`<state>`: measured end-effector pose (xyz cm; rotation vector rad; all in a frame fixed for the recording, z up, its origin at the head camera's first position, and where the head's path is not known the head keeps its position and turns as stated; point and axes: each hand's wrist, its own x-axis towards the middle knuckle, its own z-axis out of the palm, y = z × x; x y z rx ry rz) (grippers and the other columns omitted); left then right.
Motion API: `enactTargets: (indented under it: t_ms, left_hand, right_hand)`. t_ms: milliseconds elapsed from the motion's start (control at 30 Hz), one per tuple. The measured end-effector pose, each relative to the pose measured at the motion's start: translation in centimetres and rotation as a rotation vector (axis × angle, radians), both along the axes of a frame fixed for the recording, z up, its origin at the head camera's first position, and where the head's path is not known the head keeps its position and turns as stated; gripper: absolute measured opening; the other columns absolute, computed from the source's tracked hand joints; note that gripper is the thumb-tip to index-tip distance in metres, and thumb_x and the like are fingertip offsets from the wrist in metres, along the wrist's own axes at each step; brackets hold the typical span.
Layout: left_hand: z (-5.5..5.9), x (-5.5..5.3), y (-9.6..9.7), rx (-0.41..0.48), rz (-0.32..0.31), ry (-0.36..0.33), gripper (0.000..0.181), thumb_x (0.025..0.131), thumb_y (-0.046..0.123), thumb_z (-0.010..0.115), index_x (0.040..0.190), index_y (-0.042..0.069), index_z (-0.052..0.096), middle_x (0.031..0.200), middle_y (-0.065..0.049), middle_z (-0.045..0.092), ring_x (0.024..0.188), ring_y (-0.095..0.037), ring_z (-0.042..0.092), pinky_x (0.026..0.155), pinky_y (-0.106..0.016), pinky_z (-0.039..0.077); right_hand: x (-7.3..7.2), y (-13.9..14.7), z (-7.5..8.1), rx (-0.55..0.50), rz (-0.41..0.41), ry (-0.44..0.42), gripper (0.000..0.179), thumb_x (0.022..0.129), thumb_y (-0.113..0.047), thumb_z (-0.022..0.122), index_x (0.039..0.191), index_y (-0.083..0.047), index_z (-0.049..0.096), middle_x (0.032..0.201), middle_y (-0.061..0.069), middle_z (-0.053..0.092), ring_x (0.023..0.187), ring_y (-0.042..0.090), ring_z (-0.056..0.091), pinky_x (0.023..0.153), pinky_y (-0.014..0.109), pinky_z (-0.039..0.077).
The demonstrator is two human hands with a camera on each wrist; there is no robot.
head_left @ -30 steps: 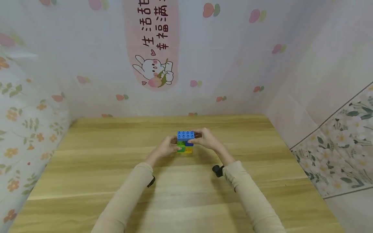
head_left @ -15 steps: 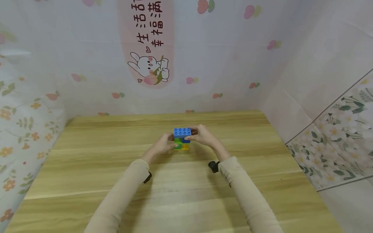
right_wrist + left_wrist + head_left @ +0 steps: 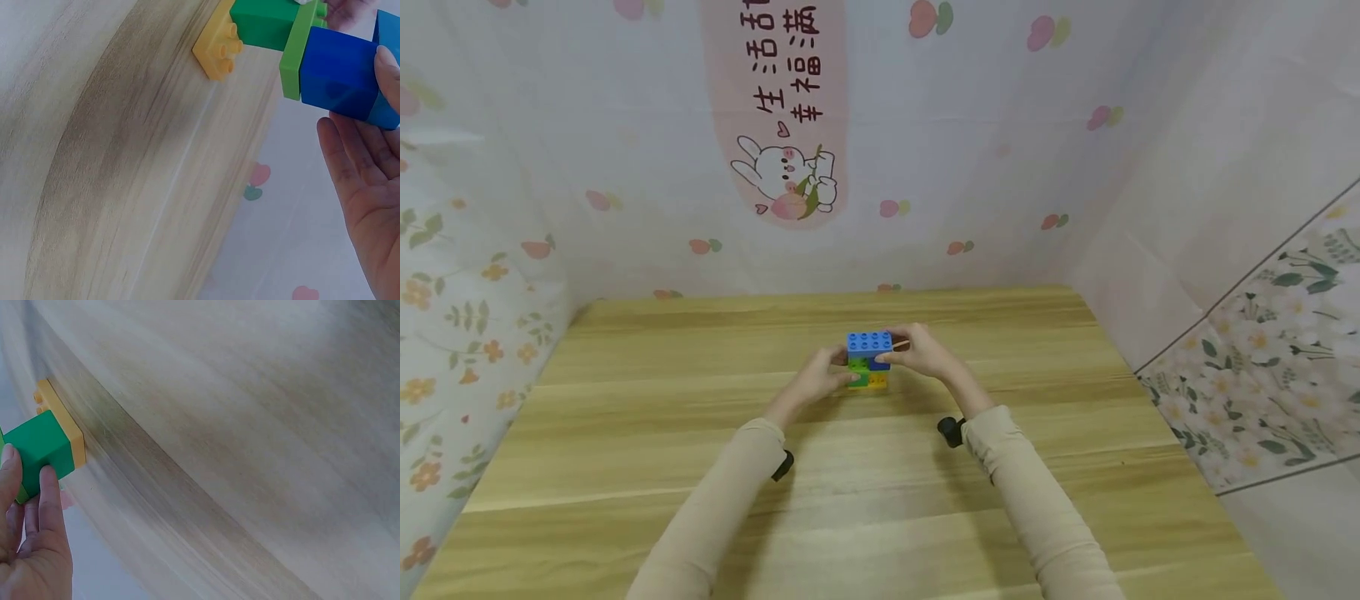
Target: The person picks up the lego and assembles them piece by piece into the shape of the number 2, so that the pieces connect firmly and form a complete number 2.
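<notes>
A small stack of toy building bricks stands on the table, between both hands. At its base lies a flat yellow brick, its studs partly bare. On that sits a green brick, with a thin light green brick above it. Higher up is a dark blue brick, topped by a lighter blue brick with studs upward. My left hand grips the green brick from the left, thumb toward me. From the right, my right hand holds the two blue bricks between thumb and fingers.
The wood-grain table reaches back to a printed curtain. Patterned sheets hang at the left and right sides. A black wrist camera is strapped by the right sleeve, and another black device by the left.
The head view has tilted slightly, so the whole scene sits a little further left and higher. Both hands keep their hold on the stack, with no clear movement of the bricks.
</notes>
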<state>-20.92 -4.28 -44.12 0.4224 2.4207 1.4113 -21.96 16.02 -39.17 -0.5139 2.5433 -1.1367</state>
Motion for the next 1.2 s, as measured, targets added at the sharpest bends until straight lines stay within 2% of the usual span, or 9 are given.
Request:
enactTargets:
  t_ms: [200, 433, 600, 733, 900, 1033, 1200]
  left_hand:
    - [0.4, -0.6, -0.1, 0.003, -0.004, 0.015, 0.042, 0.086, 0.009, 0.062, 0.126, 0.001, 0.05, 0.121, -0.015, 0.057, 0.117, -0.03, 0.05, 0.102, -0.045, 0.04]
    - [0.5, -0.6, -0.2, 0.005, 0.014, 0.018, 0.043, 0.086, 0.011, 0.062, 0.127, 0.005, 0.05, 0.124, -0.013, 0.056, 0.119, -0.028, 0.049, 0.101, -0.044, 0.041]
    - [-0.1, 0.0, -0.4, 0.053, 0.008, 0.023, 0.046, 0.086, 0.013, 0.062, 0.13, 0.005, 0.048, 0.129, -0.016, 0.053, 0.123, -0.032, 0.047, 0.102, -0.046, 0.04]
    - [-0.5, 0.6, -0.6, 0.057, 0.02, 0.051, 0.047, 0.086, 0.014, 0.064, 0.128, 0.002, 0.048, 0.13, -0.019, 0.051, 0.122, -0.036, 0.047, 0.1, -0.047, 0.042]
    - [-0.7, 0.6, -0.5, 0.055, 0.055, 0.004, 0.049, 0.085, 0.014, 0.065, 0.129, 0.004, 0.047, 0.131, -0.018, 0.05, 0.121, -0.034, 0.049, 0.099, -0.043, 0.044]
    - [-0.7, 0.5, -0.3, 0.057, 0.063, -0.001, 0.047, 0.085, 0.01, 0.064, 0.128, 0.002, 0.048, 0.127, -0.017, 0.052, 0.119, -0.032, 0.05, 0.096, -0.04, 0.047]
    - [-0.4, 0.5, -0.3, 0.046, 0.085, 0.011, 0.043, 0.085, 0.01, 0.064, 0.125, 0.004, 0.051, 0.125, -0.015, 0.055, 0.119, -0.029, 0.051, 0.095, -0.04, 0.048]
  right_hand:
    - [-0.6, -0.1, 0.2, -0.035, 0.003, 0.015, 0.047, 0.084, -0.017, 0.065, 0.126, 0.0, 0.052, 0.114, 0.016, 0.062, 0.106, 0.027, 0.059, 0.088, 0.034, 0.052]
    - [-0.6, -0.1, 0.0, -0.083, -0.027, 0.005, 0.048, 0.085, -0.02, 0.064, 0.128, -0.002, 0.051, 0.115, 0.015, 0.061, 0.109, 0.027, 0.057, 0.093, 0.037, 0.049]
    - [0.1, 0.1, -0.9, -0.118, -0.033, 0.042, 0.053, 0.084, -0.019, 0.066, 0.13, -0.002, 0.048, 0.122, 0.016, 0.059, 0.114, 0.029, 0.056, 0.097, 0.04, 0.046]
    - [0.4, 0.4, -2.1, -0.169, -0.026, 0.079, 0.053, 0.081, -0.014, 0.069, 0.127, 0.003, 0.049, 0.121, 0.019, 0.058, 0.112, 0.033, 0.056, 0.098, 0.043, 0.045]
    - [0.8, 0.8, -2.7, -0.227, -0.04, 0.062, 0.054, 0.08, -0.011, 0.069, 0.127, 0.006, 0.047, 0.123, 0.024, 0.055, 0.113, 0.037, 0.054, 0.1, 0.047, 0.041]
    - [1.1, 0.8, -2.5, -0.226, -0.064, 0.02, 0.055, 0.082, -0.011, 0.067, 0.129, 0.007, 0.044, 0.126, 0.026, 0.052, 0.117, 0.038, 0.051, 0.102, 0.048, 0.039]
    - [2.0, 0.5, -0.9, -0.22, -0.064, 0.017, 0.049, 0.084, -0.006, 0.063, 0.127, 0.01, 0.045, 0.125, 0.028, 0.052, 0.117, 0.039, 0.05, 0.101, 0.049, 0.04]
